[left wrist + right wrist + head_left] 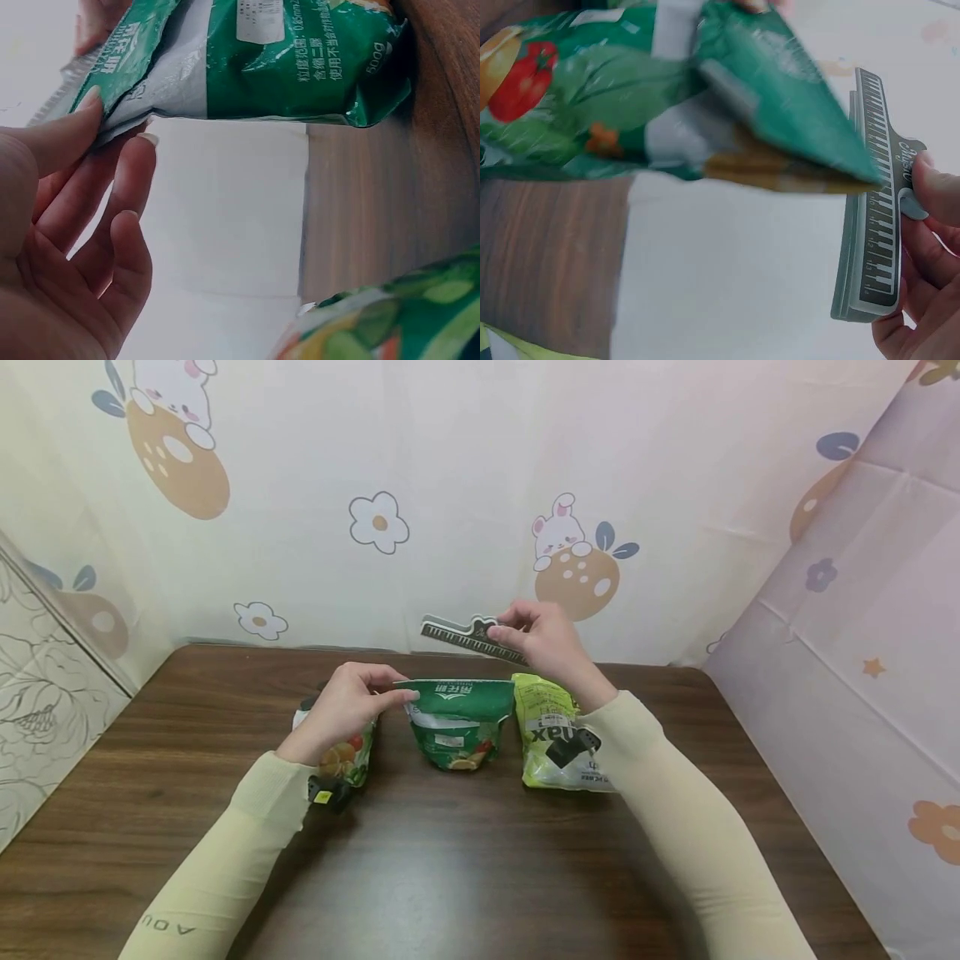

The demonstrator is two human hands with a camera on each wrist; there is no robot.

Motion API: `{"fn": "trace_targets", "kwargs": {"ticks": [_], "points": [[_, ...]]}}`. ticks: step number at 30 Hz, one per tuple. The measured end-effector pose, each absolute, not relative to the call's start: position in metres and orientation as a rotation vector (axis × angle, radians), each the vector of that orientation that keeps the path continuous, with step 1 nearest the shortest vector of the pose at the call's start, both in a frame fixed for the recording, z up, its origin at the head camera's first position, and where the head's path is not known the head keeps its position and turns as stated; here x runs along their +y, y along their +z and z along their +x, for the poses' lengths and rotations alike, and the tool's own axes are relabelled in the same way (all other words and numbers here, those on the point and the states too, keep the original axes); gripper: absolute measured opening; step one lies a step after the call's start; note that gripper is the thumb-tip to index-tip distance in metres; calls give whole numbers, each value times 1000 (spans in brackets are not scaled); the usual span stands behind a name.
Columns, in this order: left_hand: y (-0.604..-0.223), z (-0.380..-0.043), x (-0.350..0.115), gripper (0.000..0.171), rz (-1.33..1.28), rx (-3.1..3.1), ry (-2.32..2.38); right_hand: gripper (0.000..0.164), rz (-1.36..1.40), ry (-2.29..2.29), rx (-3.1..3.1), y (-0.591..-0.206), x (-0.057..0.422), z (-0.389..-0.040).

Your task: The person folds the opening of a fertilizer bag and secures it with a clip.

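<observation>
A green plastic bag (453, 739) with fruit and vegetable pictures stands upright at the back middle of the table, its top folded over. My left hand (347, 708) pinches the left end of that fold; the left wrist view shows the thumb (71, 131) on top of it. Behind and above the bag, my right hand (551, 639) holds a long black clip (468, 637) printed with piano keys. Thumb and fingers grip the clip's raised handle, seen close in the right wrist view (906, 176). The clip is apart from the bag in the head view; whether its jaws are parted is unclear.
A yellow-green bag (551, 735) stands to the right, partly behind the right wrist. Another bag with fruit pictures (348, 764) is at the left, largely covered by the left hand. Behind the wooden table (450, 860) hangs a patterned curtain (465, 460).
</observation>
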State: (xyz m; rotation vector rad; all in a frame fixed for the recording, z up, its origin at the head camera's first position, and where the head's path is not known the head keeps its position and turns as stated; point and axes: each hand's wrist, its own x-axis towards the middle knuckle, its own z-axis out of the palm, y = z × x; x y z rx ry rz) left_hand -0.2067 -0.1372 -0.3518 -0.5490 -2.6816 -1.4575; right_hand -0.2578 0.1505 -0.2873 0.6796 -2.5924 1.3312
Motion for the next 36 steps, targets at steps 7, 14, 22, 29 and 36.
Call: {"fn": "trace_targets", "kwargs": {"ticks": [7,14,22,29,36], "points": [[-354,-208,-135,15,-568,-2709,-1428,5,810,1263,-2569,-277,142,-236],[-355,-209,-135,19,-564,-2728,-1488,6,959,1114,-2569,-280,131,-229],[-354,-209,-134,22,-577,-2735,-1480,8,983,983,-2602,-281,127,-226],[-355,-208,-133,22,-573,-2738,-1480,10,1014,863,-2587,-281,123,-223],[-355,-208,-133,20,-567,-2741,-1484,11,1012,830,-2610,-287,120,-223]]}}
